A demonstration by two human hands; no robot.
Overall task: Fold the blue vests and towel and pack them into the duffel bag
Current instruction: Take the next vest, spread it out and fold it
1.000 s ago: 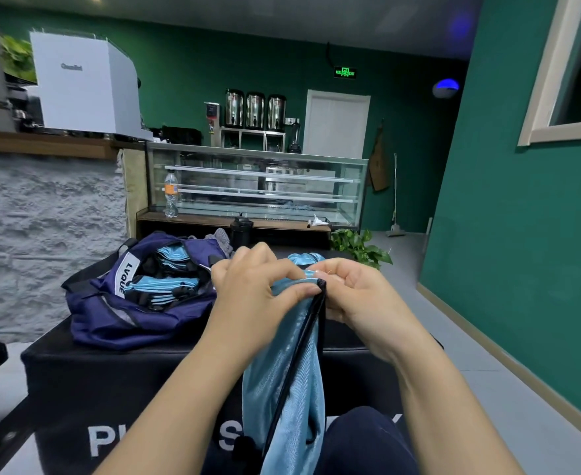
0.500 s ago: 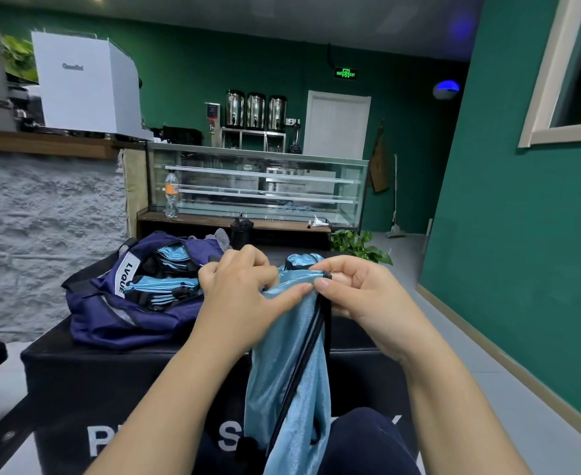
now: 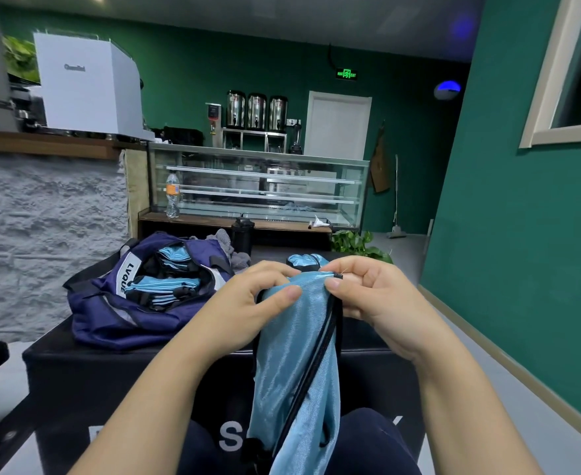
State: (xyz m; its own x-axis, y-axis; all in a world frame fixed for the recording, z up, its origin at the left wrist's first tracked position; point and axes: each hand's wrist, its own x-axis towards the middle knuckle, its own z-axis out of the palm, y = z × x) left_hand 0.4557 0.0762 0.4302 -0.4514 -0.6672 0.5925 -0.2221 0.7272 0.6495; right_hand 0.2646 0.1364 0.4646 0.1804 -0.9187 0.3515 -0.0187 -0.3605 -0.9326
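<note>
Left hand (image 3: 244, 303) and right hand (image 3: 371, 296) each pinch the top edge of a blue vest (image 3: 296, 365) hanging before the black box (image 3: 117, 375). On the box: open navy duffel bag (image 3: 110, 313) holding folded vests, another vest (image 3: 304, 261) behind the hands. Glass display case (image 3: 258, 186), green walls beyond.

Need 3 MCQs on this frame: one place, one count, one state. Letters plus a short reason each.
1. The duffel bag sits where?
A. on the floor
B. on the black box, left of the hands
C. in the glass case

2. How many steel urns stand behind the counter?
A. two
B. three
C. five

3. The blue vest is:
A. packed in the bag
B. flat on the box
C. pinched at its top by both hands, hanging down

Key: 1 B, it rests on the black box. 2 B, three side by side. 3 C, left hand and right hand hold the top edge.
</note>
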